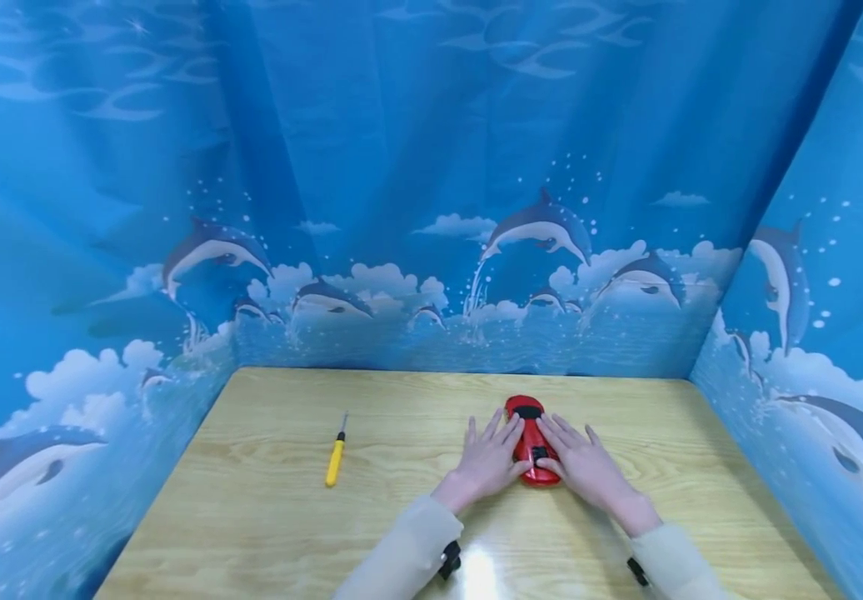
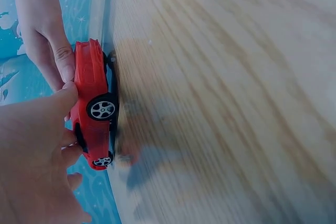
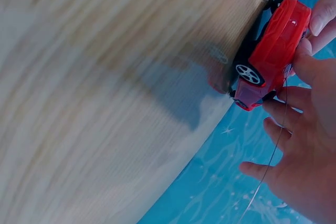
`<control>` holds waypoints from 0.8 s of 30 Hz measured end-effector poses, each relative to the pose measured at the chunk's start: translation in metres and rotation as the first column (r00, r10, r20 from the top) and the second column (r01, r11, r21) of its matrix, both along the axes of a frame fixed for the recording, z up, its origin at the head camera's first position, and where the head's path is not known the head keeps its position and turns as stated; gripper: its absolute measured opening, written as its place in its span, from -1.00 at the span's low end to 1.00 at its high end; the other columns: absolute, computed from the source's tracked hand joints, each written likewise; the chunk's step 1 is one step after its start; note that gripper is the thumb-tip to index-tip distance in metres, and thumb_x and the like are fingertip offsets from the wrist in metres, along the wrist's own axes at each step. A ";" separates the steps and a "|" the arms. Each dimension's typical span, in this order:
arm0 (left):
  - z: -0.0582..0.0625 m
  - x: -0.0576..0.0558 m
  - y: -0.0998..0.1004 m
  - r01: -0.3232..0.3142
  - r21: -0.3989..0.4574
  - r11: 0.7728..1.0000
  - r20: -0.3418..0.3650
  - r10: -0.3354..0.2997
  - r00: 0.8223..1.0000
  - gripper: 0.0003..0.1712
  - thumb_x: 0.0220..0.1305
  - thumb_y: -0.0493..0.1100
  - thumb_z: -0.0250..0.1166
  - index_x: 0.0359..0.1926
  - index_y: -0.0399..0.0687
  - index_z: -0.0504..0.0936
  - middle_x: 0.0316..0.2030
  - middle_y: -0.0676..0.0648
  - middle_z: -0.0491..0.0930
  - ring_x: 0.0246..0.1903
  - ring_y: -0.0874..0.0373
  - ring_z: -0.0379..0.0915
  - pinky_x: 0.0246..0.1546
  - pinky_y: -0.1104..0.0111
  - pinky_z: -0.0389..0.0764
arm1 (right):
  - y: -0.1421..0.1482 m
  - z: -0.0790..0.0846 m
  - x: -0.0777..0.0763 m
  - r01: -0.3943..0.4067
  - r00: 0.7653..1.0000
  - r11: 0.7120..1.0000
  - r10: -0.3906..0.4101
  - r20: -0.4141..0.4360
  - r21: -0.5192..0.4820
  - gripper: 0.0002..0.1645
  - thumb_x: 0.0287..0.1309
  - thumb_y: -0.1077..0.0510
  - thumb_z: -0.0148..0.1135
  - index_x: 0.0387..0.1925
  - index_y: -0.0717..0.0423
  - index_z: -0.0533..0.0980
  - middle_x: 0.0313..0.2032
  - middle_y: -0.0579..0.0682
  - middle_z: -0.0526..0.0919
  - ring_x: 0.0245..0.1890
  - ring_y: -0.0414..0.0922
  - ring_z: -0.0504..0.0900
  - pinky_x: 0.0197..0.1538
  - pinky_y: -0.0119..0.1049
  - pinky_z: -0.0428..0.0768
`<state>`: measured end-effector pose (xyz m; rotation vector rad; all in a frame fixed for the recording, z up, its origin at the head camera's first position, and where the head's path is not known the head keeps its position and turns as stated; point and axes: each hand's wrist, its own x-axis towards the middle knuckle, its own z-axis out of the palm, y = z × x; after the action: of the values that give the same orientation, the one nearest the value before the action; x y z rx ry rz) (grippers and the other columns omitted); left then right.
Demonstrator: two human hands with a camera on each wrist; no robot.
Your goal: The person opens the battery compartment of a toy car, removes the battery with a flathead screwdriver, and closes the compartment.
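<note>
Pale sleeves (image 1: 405, 550), nearest the head camera, lead to my left hand (image 1: 486, 460) and right hand (image 1: 585, 467), with a red toy car (image 1: 529, 435) between them. It sits wheels down on the bench (image 1: 274, 517), right of centre, its length running away from me. The fingers of each hand are spread and mostly straight; they touch the bodywork from either side without closing round it, the left thumb resting on top (left wrist view). Well apart, to the left, lies a screwdriver (image 1: 336, 462), yellow-handled with a black collar, its thin shaft directed toward the far edge. Behind hangs a blue curtain (image 1: 401, 150) printed with dolphins and clouds.
</note>
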<state>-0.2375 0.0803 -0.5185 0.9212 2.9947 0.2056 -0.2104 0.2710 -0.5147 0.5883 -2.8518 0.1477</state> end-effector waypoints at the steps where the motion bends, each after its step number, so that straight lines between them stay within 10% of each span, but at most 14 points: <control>1: -0.001 0.000 -0.002 -0.001 0.000 1.000 0.000 0.001 1.000 -0.20 0.28 0.35 -0.17 0.43 0.14 -0.06 0.43 0.13 -0.12 0.42 0.07 -0.40 0.30 -0.18 -0.13 | -0.002 0.000 0.001 0.000 1.000 1.000 0.000 -0.003 0.003 -0.25 0.16 -0.14 0.14 0.29 0.14 0.26 0.30 0.07 0.28 0.31 0.08 0.20 0.19 0.33 0.16; 24: -0.001 0.013 -0.045 -0.014 0.048 0.999 0.015 0.013 1.000 -0.18 0.27 0.35 -0.13 0.43 0.10 -0.05 0.42 0.08 -0.10 0.41 -0.02 -0.30 0.28 -0.21 -0.13 | -0.045 0.001 0.009 -0.005 1.000 1.000 0.005 0.014 -0.005 -0.25 0.16 -0.16 0.13 0.29 0.12 0.26 0.31 0.06 0.26 0.31 0.09 0.20 0.20 0.34 0.12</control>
<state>-0.2249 0.0349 -0.5196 0.8998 2.9956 0.2841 -0.2012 0.2263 -0.5133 0.5952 -2.8626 0.1609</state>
